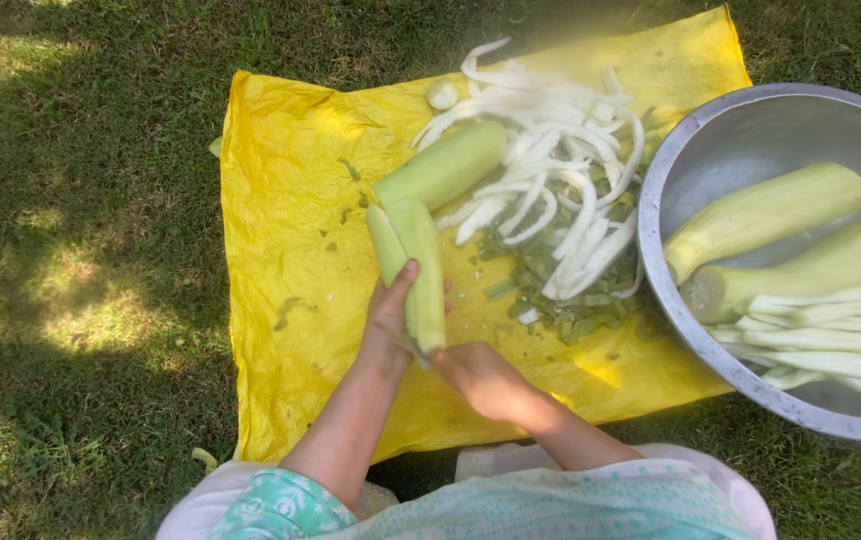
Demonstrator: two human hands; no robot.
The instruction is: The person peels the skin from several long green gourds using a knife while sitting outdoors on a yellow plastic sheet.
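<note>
Counted on the grass (81,200): one yellow cloth (281,200), one metal bowl (751,130). Two peeled gourds (766,212) in the bowl. One peeled gourd (443,165) on the cloth; one more gourd (421,270), split lengthwise into two pieces, in hand. One small cut end piece (442,94). Two hands. White strips (561,170) and green peelings (581,305): too many, overlapping, not countable.

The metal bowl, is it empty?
No, the metal bowl holds two peeled gourds and pale cut strips.
</note>
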